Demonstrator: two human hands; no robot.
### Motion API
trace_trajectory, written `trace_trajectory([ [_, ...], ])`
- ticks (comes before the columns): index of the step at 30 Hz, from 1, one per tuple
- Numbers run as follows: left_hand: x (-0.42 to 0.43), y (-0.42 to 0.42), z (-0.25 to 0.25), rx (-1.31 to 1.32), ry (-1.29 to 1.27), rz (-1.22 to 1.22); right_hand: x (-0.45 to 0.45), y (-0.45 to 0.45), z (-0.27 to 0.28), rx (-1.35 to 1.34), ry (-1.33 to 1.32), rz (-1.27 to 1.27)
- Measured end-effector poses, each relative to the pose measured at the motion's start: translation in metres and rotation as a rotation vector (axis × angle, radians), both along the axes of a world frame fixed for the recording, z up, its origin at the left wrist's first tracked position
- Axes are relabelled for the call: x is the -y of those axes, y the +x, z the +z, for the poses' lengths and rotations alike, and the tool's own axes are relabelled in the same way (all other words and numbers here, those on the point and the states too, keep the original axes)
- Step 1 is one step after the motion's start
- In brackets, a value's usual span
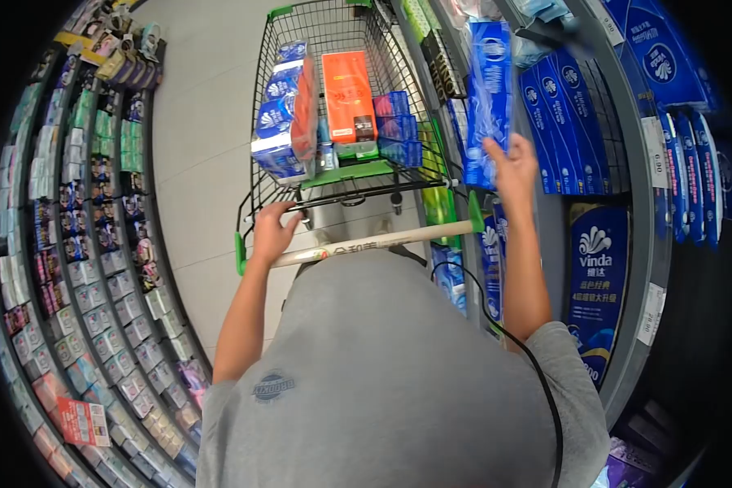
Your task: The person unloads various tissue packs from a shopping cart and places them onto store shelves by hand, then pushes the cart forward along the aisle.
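Observation:
My right hand (514,167) is closed on the lower end of a long blue package (490,89), held upright beside the shelf, to the right of the cart. My left hand (273,232) rests near the left end of the cart's pale handle (366,246), its fingers bent over the bar; nothing else shows in it. Inside the wire cart (262,81) stand blue-and-white packs (282,122) on the left, an orange box (348,93) in the middle and smaller blue packs (397,134) on the right.
Blue packages (565,122) fill the right shelf, above a large blue Vinda pack (598,285). Shelves of small packs (98,285) line the left side, with a red sign (83,421). A black cable (508,329) runs over my right side. Tiled floor (195,163) lies left of the cart.

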State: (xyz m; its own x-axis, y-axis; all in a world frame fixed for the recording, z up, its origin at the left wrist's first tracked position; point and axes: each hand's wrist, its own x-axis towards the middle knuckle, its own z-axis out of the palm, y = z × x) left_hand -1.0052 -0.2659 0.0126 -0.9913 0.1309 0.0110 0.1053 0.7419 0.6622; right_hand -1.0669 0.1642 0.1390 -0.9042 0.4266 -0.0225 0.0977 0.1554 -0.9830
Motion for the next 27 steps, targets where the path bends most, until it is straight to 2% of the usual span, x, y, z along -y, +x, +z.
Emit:
trace_trajectory([
  [2, -0.002, 0.001, 0.002, 0.064, 0.117, 0.085, -0.052, -0.005, -0.002, -0.034, 0.253, -0.077],
  [3, -0.003, 0.0, 0.003, 0.062, 0.13, 0.088, -0.081, -0.005, -0.003, 0.054, 0.543, -0.14],
  [5, -0.005, -0.004, 0.004, 0.093, 0.011, 0.069, -0.084, 0.0, 0.033, 0.308, 0.962, -0.252],
  [6, -0.006, -0.007, 0.004, 0.097, -0.003, 0.06, -0.089, 0.003, 0.037, 0.307, 0.971, -0.259],
  [8, -0.007, -0.009, 0.001, 0.114, -0.001, 0.065, -0.104, 0.008, 0.042, 0.336, 1.175, -0.252],
  [15, -0.008, -0.012, 0.002, 0.143, -0.013, 0.061, -0.134, 0.018, 0.024, 0.319, 1.327, -0.222],
  [24, -0.007, -0.009, 0.004, 0.183, 0.028, 0.098, -0.13, 0.009, -0.011, 0.381, 1.253, -0.292],
  [27, -0.007, -0.008, 0.003, 0.168, 0.033, 0.087, -0.13, 0.007, -0.022, 0.318, 1.186, -0.331],
])
